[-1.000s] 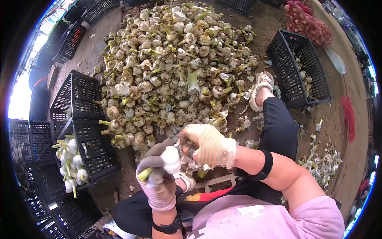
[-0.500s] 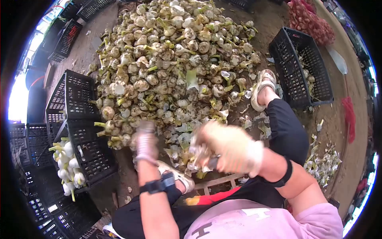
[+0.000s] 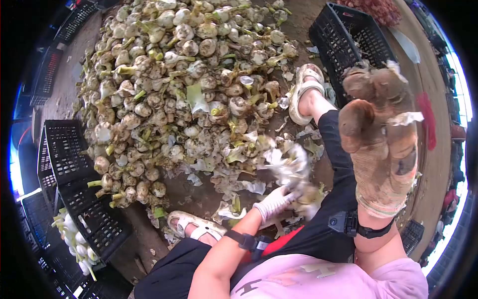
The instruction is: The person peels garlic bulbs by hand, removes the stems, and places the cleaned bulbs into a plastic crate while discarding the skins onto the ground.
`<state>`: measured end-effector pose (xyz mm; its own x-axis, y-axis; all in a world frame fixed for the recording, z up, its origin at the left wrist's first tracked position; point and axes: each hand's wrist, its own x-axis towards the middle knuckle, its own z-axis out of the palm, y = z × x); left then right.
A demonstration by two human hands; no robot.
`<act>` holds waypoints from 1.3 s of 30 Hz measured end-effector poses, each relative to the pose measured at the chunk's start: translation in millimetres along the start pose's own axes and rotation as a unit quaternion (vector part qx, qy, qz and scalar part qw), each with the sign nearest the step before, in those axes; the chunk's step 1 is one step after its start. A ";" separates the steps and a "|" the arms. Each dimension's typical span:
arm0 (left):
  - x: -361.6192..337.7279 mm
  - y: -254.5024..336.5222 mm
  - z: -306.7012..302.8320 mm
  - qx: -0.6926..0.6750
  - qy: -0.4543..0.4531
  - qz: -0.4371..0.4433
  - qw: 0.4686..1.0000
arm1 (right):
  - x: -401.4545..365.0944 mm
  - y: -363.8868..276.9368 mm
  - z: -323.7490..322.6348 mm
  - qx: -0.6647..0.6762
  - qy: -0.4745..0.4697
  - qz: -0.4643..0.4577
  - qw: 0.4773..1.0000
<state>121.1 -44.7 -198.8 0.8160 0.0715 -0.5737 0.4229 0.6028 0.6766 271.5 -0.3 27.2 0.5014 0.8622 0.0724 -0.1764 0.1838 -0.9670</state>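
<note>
My left hand (image 3: 275, 203), in a pale glove, is low in the centre with its fingers closed on a garlic bulb (image 3: 304, 197), which is motion-blurred. Loose white skins (image 3: 288, 162) blur just above it. My right hand (image 3: 381, 144), in a soiled knitted glove, is raised at the right, close to the camera. Its fingers look apart, with scraps of skin clinging to the glove and a dark patch (image 3: 406, 162) on it. Beyond my left hand lies a large heap of garlic bulbs (image 3: 164, 94) with short stems.
At the upper right stands a black crate (image 3: 328, 42) with trimmings inside, near a red net sack (image 3: 378, 11). Another black crate (image 3: 94, 219) is at the left, beside clean white garlic (image 3: 77, 241). My shod feet (image 3: 196, 224) rest by the heap.
My right hand has risen to the right, away from the heap. My left hand has moved right, towards my lap. The view has shifted, so the heap appears further left.
</note>
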 end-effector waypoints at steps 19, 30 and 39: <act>150.2 45.3 30.4 0.721 0.025 0.102 0.685 | 5.5 -30.9 -80.1 0.337 0.052 -0.002 0.940; 51.1 81.1 -21.9 -0.248 0.105 0.013 0.963 | 2.1 -20.9 -56.2 0.252 -0.073 0.101 0.960; -163.4 178.5 19.7 -0.104 0.320 0.278 0.900 | -28.3 21.4 13.5 0.064 -0.282 0.263 0.920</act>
<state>71.0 35.6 24.9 0.4572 0.8104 -0.3665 -0.1175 0.4635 0.8783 242.1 -14.4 7.8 -0.1953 0.9490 -0.2477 -0.3860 -0.3065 -0.8701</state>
